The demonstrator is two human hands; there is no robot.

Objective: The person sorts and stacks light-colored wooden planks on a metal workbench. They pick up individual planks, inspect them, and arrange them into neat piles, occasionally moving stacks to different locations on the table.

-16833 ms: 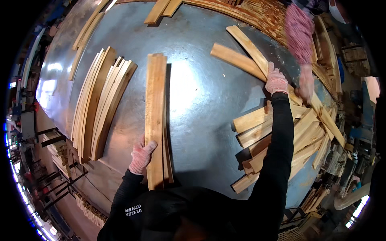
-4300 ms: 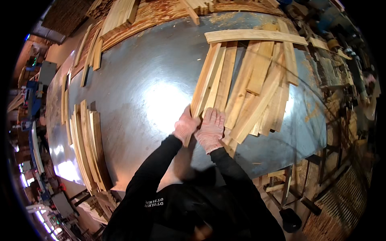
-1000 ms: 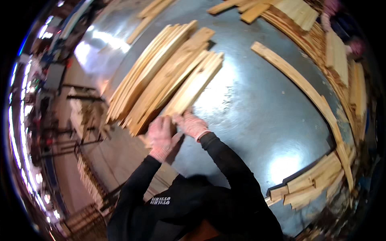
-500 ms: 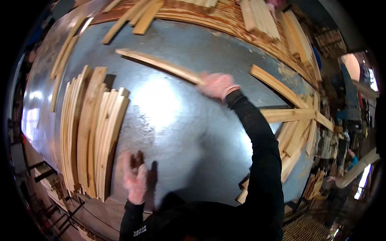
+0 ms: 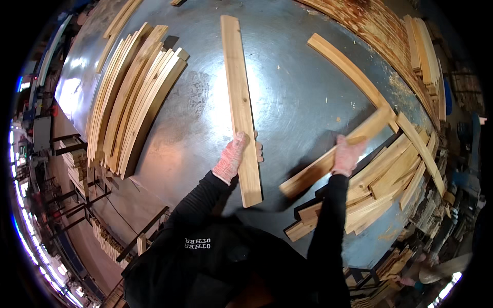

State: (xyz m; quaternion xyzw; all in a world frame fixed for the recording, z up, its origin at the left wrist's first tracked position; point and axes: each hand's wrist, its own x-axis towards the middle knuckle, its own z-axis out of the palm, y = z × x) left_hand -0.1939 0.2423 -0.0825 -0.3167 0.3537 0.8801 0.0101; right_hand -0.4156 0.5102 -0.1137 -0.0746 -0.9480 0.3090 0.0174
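Metal tabletop (image 5: 290, 92) noted beneath the work, its centre crossed by glare. At 10 o'clock, slats are stood on edge and packed side by side in a close row (image 5: 149, 113). Between 10 and 11, past that row, two narrow boards (image 5: 120, 20) are laid lengthwise. Between 1 and 2, a long board (image 5: 349, 72) is set slantwise. The far rim on that side is bordered by a coarse-grained wood panel (image 5: 370, 28); sawdust (image 5: 400, 84) is scattered near it, at 2 o'clock. Between 3 and 4, a loose heap of boards (image 5: 380, 169) is fanned out, partly covered by the right sleeve (image 5: 328, 215); its outer side is crossed by a slanting batten (image 5: 423, 154).

Pale plank (image 5: 237, 82) is gripped near its lower end by the gloved left hand (image 5: 232, 158), thumb laid on the upper face, fingertips seen past the opposite edge; its length is pointed toward 12. At 3 o'clock, a second plank (image 5: 310, 174) is grasped about mid-length by the gloved right hand (image 5: 348, 155). Its upper end is blurred and overlaps the long board's lower end in view; whether they touch cannot be told. Exact finger placement there cannot be made out.
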